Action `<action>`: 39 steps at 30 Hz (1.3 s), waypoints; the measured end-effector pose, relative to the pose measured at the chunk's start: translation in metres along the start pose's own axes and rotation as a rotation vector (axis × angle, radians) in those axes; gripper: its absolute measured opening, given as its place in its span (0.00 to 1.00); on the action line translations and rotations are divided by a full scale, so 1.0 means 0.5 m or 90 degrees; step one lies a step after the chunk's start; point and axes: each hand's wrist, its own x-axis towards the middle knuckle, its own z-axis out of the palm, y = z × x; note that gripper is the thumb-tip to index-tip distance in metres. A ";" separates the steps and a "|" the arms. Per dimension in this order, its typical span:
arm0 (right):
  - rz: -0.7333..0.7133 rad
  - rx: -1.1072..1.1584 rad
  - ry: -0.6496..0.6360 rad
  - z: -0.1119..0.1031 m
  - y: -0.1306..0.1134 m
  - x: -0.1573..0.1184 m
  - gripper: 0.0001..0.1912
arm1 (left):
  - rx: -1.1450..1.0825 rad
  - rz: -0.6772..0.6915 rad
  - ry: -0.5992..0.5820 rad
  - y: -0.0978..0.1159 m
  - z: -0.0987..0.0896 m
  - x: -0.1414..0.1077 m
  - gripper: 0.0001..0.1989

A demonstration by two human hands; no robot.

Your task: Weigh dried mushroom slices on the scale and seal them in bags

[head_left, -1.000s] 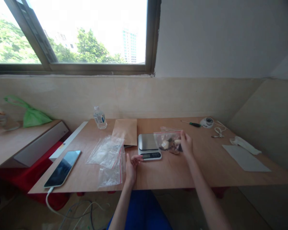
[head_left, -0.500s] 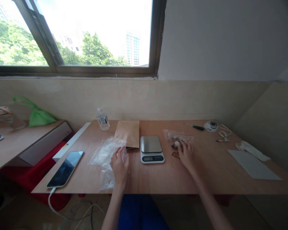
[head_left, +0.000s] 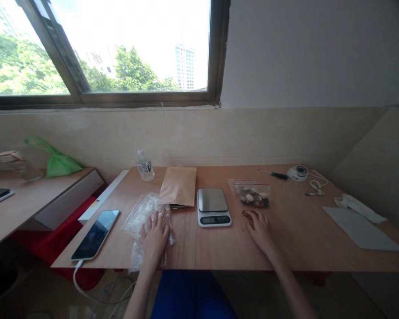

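Observation:
My left hand (head_left: 154, 235) lies with its fingers spread on a crumpled heap of clear plastic bags (head_left: 138, 221), pressing it to the table. My right hand (head_left: 260, 230) is right of the scale, fingers bent down and closed on a small brown loop (head_left: 245, 214), mostly hidden under the fingertips. Just beyond it lies a clear zip bag (head_left: 254, 196) with dark and pale pieces inside. Between my hands stands a white kitchen scale (head_left: 213, 207) with a bare metal plate. A brown paper pouch (head_left: 178, 186) lies behind, left of the scale.
A phone (head_left: 95, 235) on a white cable lies at the left, and a water bottle (head_left: 145, 166) stands behind. At the back right are a green screwdriver (head_left: 279, 176) and a white dome camera (head_left: 298, 173). A grey sheet (head_left: 362, 230) lies far right.
My right hand has drawn back from the zip bag onto the brown loop nearer me. My left hand has moved left and flattened over the plastic bags, which have shifted a little.

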 end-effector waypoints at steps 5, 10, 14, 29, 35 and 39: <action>0.020 0.061 -0.005 -0.016 0.020 0.004 0.14 | 0.014 -0.061 0.005 -0.021 -0.005 0.018 0.26; 0.039 0.198 -0.009 -0.015 -0.029 0.057 0.17 | -0.003 -0.020 -0.015 -0.020 0.004 0.024 0.25; -0.020 0.225 -0.024 0.006 -0.121 0.123 0.16 | -0.056 -0.031 0.025 0.000 0.000 0.018 0.25; -0.053 0.172 0.017 -0.008 -0.203 0.073 0.16 | -0.876 -0.174 -0.056 0.089 0.032 0.086 0.12; -0.079 0.307 -0.034 -0.032 -0.262 0.052 0.15 | -1.008 -0.188 -0.077 0.119 0.007 0.146 0.13; -0.134 0.382 -0.057 -0.024 -0.320 0.065 0.17 | -1.061 -0.167 -0.127 0.162 -0.032 0.188 0.16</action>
